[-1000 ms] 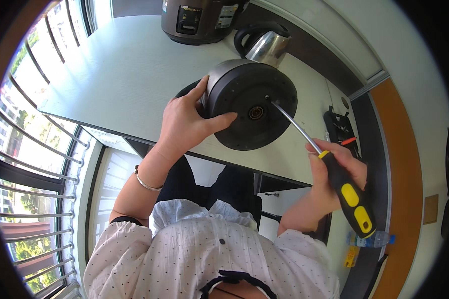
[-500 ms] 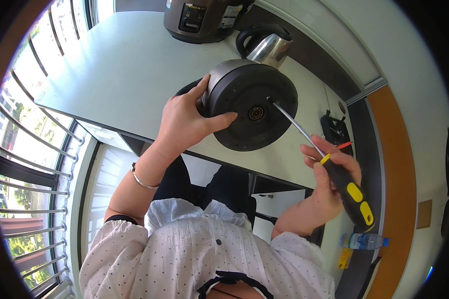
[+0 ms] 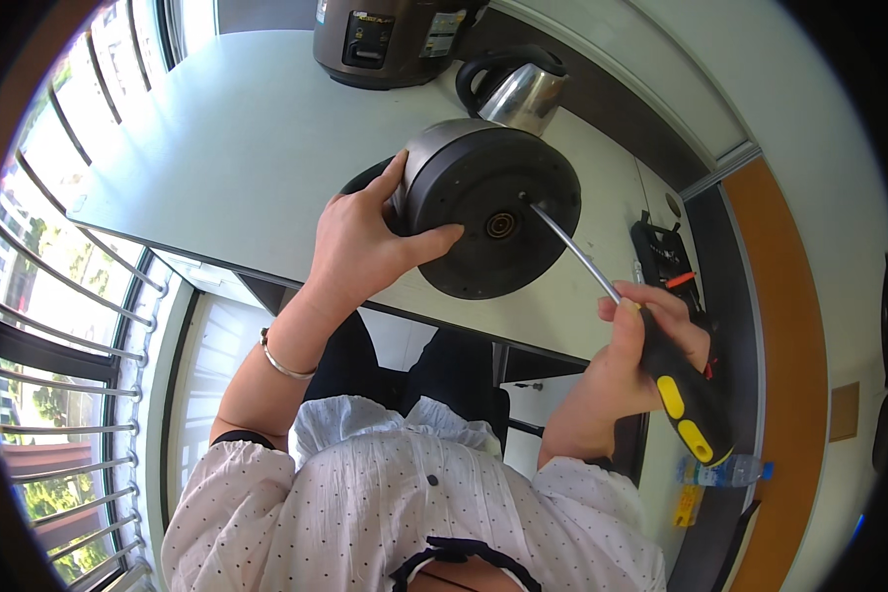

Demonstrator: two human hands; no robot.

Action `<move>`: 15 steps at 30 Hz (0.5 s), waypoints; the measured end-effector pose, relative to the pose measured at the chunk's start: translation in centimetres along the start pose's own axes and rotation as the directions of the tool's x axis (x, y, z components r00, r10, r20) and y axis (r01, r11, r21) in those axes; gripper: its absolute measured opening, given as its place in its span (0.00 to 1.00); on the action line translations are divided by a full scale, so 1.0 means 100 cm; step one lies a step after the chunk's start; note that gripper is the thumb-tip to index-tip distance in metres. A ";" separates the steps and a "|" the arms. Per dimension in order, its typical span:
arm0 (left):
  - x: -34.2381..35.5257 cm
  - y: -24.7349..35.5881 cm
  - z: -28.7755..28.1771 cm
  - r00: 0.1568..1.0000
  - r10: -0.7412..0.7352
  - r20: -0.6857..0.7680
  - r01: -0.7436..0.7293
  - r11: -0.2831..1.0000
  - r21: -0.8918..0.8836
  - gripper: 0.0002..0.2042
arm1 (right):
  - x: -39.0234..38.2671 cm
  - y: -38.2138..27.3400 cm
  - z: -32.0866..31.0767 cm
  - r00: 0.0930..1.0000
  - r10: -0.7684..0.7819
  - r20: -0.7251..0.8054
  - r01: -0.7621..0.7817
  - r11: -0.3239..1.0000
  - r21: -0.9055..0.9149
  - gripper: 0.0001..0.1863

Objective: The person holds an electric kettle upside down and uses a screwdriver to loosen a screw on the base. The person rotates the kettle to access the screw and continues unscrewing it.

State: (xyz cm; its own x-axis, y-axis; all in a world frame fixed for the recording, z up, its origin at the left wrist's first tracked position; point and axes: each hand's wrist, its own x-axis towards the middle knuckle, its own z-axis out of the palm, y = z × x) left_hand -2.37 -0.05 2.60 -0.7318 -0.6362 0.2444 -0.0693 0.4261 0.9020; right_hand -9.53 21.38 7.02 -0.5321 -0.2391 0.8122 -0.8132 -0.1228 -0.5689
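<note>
Centre of the frame, slightly above the middle, your left hand [image 3: 365, 252] grips the dark round kettle [image 3: 483, 217], which is tipped on its side so its flat underside faces you. Your thumb lies across the lower left of that underside while the fingers curl over the top of the body, and a black handle peeks out just behind your knuckles. A thin bracelet [image 3: 281, 360] circles that wrist.

Right of centre, your right hand [image 3: 646, 340] is closed around the black-and-yellow handle of a screwdriver [image 3: 622, 311], the fingers wrapped tightly near the top of the grip. Its long steel shaft runs up and to the left, and the tip meets the kettle's underside just right of the small central ring.

Behind the kettle, towards the top of the frame, a shiny steel kettle [image 3: 518, 89] with a black handle stands on the pale table [image 3: 217, 148], and a dark rice cooker [image 3: 390, 39] sits at the top edge. Low on the right, a plastic bottle [image 3: 725, 472] lies on the floor.
</note>
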 end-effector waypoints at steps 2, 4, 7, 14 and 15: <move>0.000 -0.001 0.002 1.000 0.008 -0.008 -0.009 1.000 -0.005 0.45 | 0.005 0.000 0.006 1.000 0.002 -0.007 -0.001 0.989 0.147 0.20; 0.000 -0.003 0.000 1.000 0.002 -0.013 -0.002 1.000 -0.016 0.44 | 0.008 -0.004 0.003 0.994 0.041 0.096 -0.061 0.977 0.205 0.18; 0.000 -0.001 -0.001 1.000 -0.021 0.002 0.021 1.000 -0.019 0.44 | 0.020 -0.011 -0.009 0.961 0.070 0.267 -0.137 0.961 0.242 0.16; 0.002 0.002 0.002 1.000 0.000 0.005 0.001 0.998 -0.063 0.44 | 0.037 -0.011 -0.027 0.901 -0.069 0.428 0.023 0.994 0.111 0.17; 0.002 0.001 0.001 1.000 -0.001 -0.002 0.001 0.999 -0.040 0.44 | 0.035 -0.010 -0.024 0.919 -0.057 0.389 0.018 0.994 0.105 0.17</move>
State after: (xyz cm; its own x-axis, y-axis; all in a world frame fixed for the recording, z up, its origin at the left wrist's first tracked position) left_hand -2.56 -0.05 2.66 -0.7302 -0.6380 0.2445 -0.0426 0.3996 0.9157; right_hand -11.16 23.00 10.77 -0.3507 -0.5877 0.7291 -0.7930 -0.2277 -0.5650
